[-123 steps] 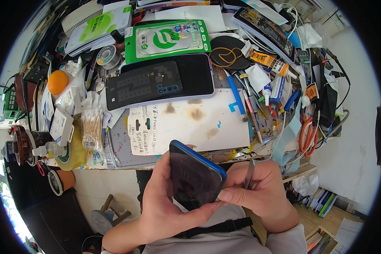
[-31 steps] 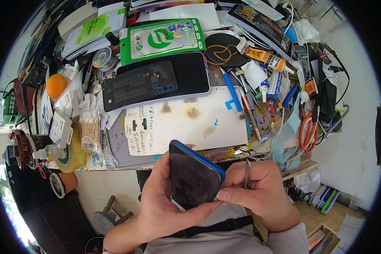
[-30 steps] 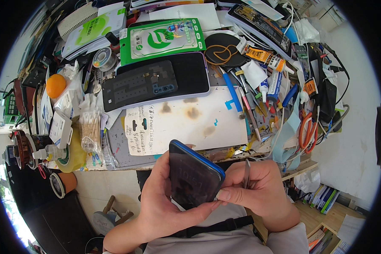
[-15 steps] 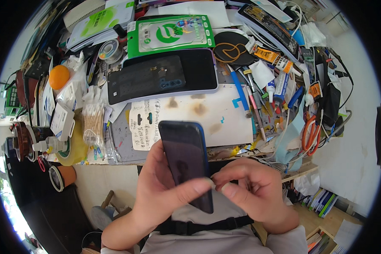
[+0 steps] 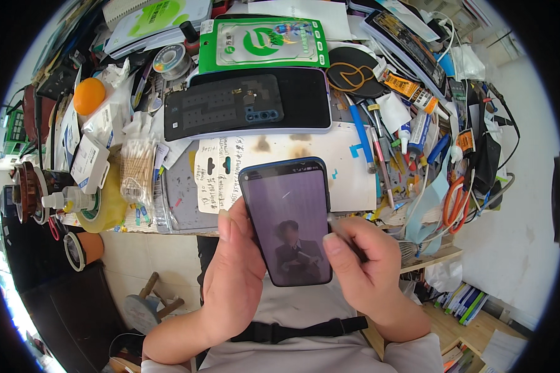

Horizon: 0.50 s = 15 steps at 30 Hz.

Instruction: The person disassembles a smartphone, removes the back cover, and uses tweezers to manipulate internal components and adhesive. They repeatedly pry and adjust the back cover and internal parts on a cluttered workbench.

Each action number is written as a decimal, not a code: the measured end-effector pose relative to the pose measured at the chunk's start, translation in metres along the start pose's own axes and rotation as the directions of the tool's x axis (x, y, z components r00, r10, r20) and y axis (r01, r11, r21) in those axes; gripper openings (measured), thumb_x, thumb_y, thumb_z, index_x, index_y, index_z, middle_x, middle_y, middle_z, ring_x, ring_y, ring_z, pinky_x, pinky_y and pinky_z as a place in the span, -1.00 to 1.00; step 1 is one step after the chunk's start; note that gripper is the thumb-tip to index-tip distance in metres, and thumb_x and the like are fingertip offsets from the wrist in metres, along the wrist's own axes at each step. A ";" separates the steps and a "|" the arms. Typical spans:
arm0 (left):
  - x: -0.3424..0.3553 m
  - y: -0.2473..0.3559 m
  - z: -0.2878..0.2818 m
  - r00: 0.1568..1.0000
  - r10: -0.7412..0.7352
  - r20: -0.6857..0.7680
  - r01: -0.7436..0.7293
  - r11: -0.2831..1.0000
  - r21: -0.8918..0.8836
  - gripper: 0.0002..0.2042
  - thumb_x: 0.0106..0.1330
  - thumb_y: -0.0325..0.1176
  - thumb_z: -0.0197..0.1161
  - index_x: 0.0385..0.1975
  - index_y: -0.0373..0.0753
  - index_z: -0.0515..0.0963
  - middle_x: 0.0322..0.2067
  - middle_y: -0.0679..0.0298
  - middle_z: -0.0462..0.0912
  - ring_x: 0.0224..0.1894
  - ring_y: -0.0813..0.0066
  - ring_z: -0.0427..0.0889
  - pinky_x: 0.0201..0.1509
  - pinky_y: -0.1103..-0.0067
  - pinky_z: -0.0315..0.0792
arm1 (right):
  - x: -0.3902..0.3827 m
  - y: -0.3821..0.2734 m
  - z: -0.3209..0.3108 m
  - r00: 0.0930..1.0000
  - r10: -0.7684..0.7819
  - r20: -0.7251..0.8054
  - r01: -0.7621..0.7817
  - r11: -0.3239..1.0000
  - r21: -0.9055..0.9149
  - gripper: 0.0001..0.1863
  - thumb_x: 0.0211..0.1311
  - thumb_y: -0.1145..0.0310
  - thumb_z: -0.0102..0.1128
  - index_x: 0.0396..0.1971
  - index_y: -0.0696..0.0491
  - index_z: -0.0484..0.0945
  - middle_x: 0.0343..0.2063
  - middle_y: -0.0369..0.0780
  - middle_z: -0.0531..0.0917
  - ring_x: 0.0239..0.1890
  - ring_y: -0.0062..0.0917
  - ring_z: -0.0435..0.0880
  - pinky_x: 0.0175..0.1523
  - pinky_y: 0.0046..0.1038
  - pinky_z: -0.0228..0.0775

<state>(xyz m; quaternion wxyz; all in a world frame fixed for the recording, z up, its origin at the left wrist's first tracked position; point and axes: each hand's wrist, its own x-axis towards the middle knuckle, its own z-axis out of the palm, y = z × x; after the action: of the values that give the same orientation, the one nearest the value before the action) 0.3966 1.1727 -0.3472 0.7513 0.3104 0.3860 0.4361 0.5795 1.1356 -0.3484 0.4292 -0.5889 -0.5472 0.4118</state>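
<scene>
Upright before me, a smartphone (image 5: pixel 286 217) with a dark blue rim shows a lit screen with a picture of a figure. My left hand (image 5: pixel 233 273) is closed along its left edge, thumb raised. My right hand (image 5: pixel 367 261) is at its right edge, thumb near the screen, fingers curled round a thin metal tool (image 5: pixel 351 244), blurred and mostly hidden. Beyond the phone lie a stained white card (image 5: pixel 348 155) and a dark back panel (image 5: pixel 205 105) on a larger black phone (image 5: pixel 305 99).
The crowded bench holds a green packet (image 5: pixel 264 43), an orange (image 5: pixel 88 96), cotton swabs (image 5: pixel 137 174), solder spool (image 5: pixel 171 62), glue tubes (image 5: pixel 410 90), pens (image 5: pixel 361 130) and orange-handled pliers (image 5: pixel 454 202). A stool (image 5: pixel 142 311) stands below left.
The phone has moved up and turned to face me more squarely, and its screen is brighter, showing a picture. My left thumb has left the screen; my right hand has risen to the phone's side.
</scene>
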 end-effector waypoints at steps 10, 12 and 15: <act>-0.001 0.001 -0.005 0.995 -0.001 0.099 0.016 0.988 -0.154 -0.40 0.62 -0.15 -0.04 0.49 -0.40 0.04 0.36 0.09 0.35 0.38 0.34 0.41 0.46 0.38 0.29 | -0.004 0.005 -0.006 0.995 0.065 -0.070 -0.042 0.957 0.287 -0.76 0.40 0.53 0.28 0.01 0.26 0.64 -0.21 -0.21 0.75 -0.28 -0.66 0.67 -0.17 -0.62 0.52; -0.002 0.001 -0.004 0.995 0.020 0.098 -0.021 1.000 0.011 -0.36 0.52 -0.43 0.19 0.49 -0.40 0.02 0.34 0.09 0.36 0.36 0.34 0.43 0.44 0.38 0.32 | -0.002 0.007 -0.009 0.988 0.153 -0.013 -0.129 0.875 0.466 -0.74 0.39 0.55 0.29 0.03 0.25 0.63 -0.15 -0.19 0.74 -0.19 -0.61 0.70 -0.08 -0.56 0.58; -0.004 -0.001 -0.001 0.990 0.047 0.133 -0.052 0.998 0.034 -0.12 0.20 -0.77 0.36 0.48 -0.40 -0.03 0.30 0.07 0.36 0.33 0.33 0.47 0.39 0.37 0.42 | 0.002 0.008 -0.013 0.957 0.268 0.106 -0.268 0.692 0.670 -0.73 0.36 0.56 0.32 0.03 0.24 0.64 -0.13 -0.18 0.74 -0.14 -0.58 0.71 0.00 -0.52 0.61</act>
<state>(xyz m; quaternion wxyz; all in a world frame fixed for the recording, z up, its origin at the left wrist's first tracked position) 0.3953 1.1691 -0.3477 0.7582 0.3623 0.3357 0.4257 0.5942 1.1366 -0.3520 0.5493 -0.4651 -0.2674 0.6407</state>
